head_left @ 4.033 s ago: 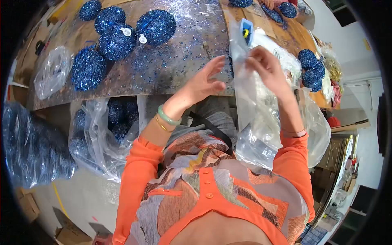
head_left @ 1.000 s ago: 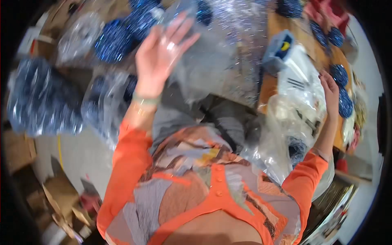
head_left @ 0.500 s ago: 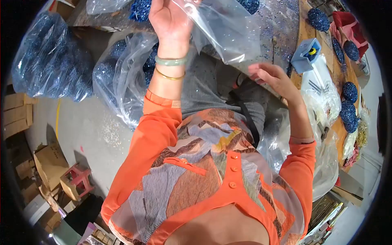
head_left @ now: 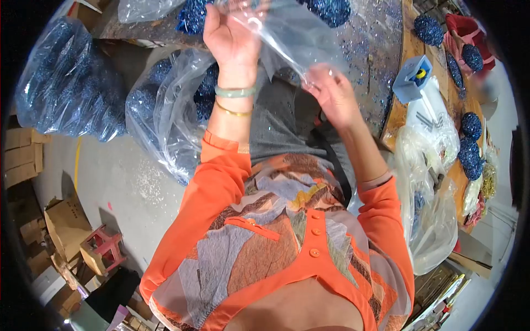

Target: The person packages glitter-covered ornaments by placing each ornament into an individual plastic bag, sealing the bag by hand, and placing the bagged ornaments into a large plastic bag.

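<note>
A clear plastic bag (head_left: 301,36) stretches between my two hands over the table edge. My left hand (head_left: 234,41), with a green bangle and a gold bangle at its wrist, has its palm up and its thumb apart; its fingers lie under the film, blurred near the top of the view. Thumb and fingertips of my right hand (head_left: 334,94) pinch the bag's near edge. Beside my left hand is a blue tinsel ball (head_left: 193,16); another tinsel ball (head_left: 331,11) lies beyond the bag.
Bags of blue tinsel balls (head_left: 69,83) (head_left: 160,105) stand at the left. On the table's (head_left: 375,55) right part are a light-blue holder (head_left: 412,79), white plastic bags (head_left: 433,121) and more blue balls (head_left: 470,157). Another person's arm (head_left: 458,41) shows at the upper right.
My right hand has moved up and left from beside the bag and has taken hold of its edge. My left hand has stayed nearly in place at the bag.
</note>
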`<state>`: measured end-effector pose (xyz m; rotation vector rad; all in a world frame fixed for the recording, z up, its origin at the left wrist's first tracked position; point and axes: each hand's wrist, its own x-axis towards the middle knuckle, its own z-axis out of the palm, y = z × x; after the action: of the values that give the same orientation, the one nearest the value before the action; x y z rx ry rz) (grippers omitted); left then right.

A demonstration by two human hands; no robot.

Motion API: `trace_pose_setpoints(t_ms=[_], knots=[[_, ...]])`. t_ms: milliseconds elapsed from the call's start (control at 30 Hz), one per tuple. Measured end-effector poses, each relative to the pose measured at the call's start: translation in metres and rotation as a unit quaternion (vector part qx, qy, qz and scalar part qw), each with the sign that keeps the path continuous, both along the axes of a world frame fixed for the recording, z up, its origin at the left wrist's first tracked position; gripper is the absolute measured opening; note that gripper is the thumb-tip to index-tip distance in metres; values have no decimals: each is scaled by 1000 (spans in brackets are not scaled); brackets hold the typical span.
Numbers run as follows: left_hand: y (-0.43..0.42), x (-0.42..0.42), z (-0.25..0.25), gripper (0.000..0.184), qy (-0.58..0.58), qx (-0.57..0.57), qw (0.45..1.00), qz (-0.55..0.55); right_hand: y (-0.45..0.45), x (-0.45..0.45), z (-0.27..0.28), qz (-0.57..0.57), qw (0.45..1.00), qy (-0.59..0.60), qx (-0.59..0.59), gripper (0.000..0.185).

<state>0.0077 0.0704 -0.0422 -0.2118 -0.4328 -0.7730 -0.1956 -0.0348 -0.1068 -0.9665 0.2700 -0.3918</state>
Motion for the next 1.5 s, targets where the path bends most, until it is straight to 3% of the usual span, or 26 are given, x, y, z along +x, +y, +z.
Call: trace_pose_setpoints(t_ms=[67, 133, 200, 267, 367, 433, 567, 633, 667, 700, 800, 900, 1067, 1200, 1233, 1333, 1367, 1500], knots=[[1, -3, -4, 60, -23, -24, 999, -14, -3, 9, 1, -31, 999, -38, 9, 17], [3, -4, -6, 53, -12, 32, 997, 65, -14, 13, 0, -67, 997, -36, 8, 15], [2, -8, -9, 19, 23, 87, 985, 145, -20, 11, 10, -124, 992, -15, -17, 12], [7, -14, -13, 16, -10, 17, 995, 95, -34, 9, 20, -157, 985, 12, -66, 10], [16, -27, -25, 22, -70, 15, 996, 49, -52, 0, 33, -191, 972, 27, -131, 12], [24, -37, -43, 41, -66, -1, 998, -7, -65, -12, 37, -184, 961, 58, -199, 16], [41, -67, -61, 54, 81, 58, 972, -214, -62, -31, 64, -130, 913, 57, -382, 16], [24, -97, -75, 56, 44, 232, 957, -170, -53, -35, 90, -57, 904, 29, -422, 15], [14, -103, -90, 54, -38, 304, 941, -146, -49, -36, 96, -22, 898, 15, -440, 14], [4, -109, -104, 54, -119, 371, 912, -125, -46, -34, 98, -21, 901, 5, -432, 14], [-18, -100, -94, 59, -190, 283, 915, -217, -43, -31, 96, -24, 920, -2, -391, 13], [-20, -98, -62, 66, -220, 272, 926, -144, -53, -30, 83, -46, 955, 14, -294, 15], [-18, -87, -44, 72, -252, 236, 937, -62, -60, -28, 60, -56, 958, 46, -277, 7], [-19, -98, -42, 55, -241, 297, 923, -37, -61, -23, 43, -30, 939, 62, -338, 5], [-17, -105, -36, 42, -219, 316, 922, -42, -60, -20, 40, -28, 929, 66, -364, 7], [-18, -109, -23, 45, -274, 422, 864, -28, -49, -13, 35, -55, 909, 65, -408, 12], [-25, -109, -34, 35, -241, 410, 879, -27, -46, -15, 39, -62, 857, 97, -502, 14], [-30, -111, -58, 17, -187, 443, 876, 40, -30, -8, 44, -81, 813, 172, -550, 13]])
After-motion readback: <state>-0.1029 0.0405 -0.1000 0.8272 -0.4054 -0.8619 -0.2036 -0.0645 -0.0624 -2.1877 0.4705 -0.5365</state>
